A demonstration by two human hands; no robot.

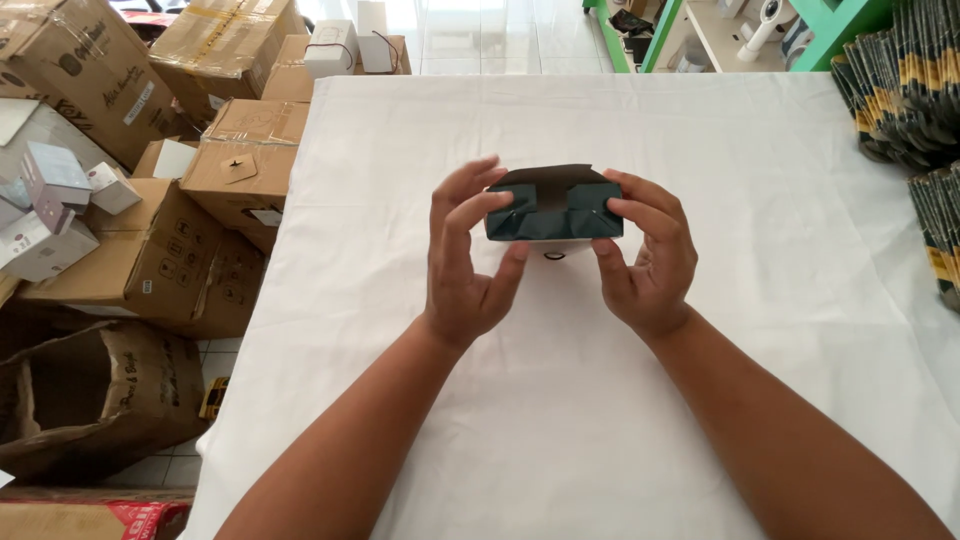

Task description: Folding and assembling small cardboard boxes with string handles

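Note:
A small dark green cardboard box (553, 206) is held between both hands above the white-covered table (560, 420), near its middle. Its end flaps are partly folded in and a brown inner flap shows along the top. My left hand (468, 255) grips the box's left end, fingers on the front and thumb underneath. My right hand (648, 255) grips the right end the same way. A small dark ring-shaped mark (553, 256) lies on the cloth just below the box.
Stacks of flat dark folded boxes with yellow stripes (905, 90) stand at the table's right edge. Brown cardboard cartons (150, 250) and small white boxes (55, 205) crowd the floor to the left. A green shelf (680, 25) stands at the back right.

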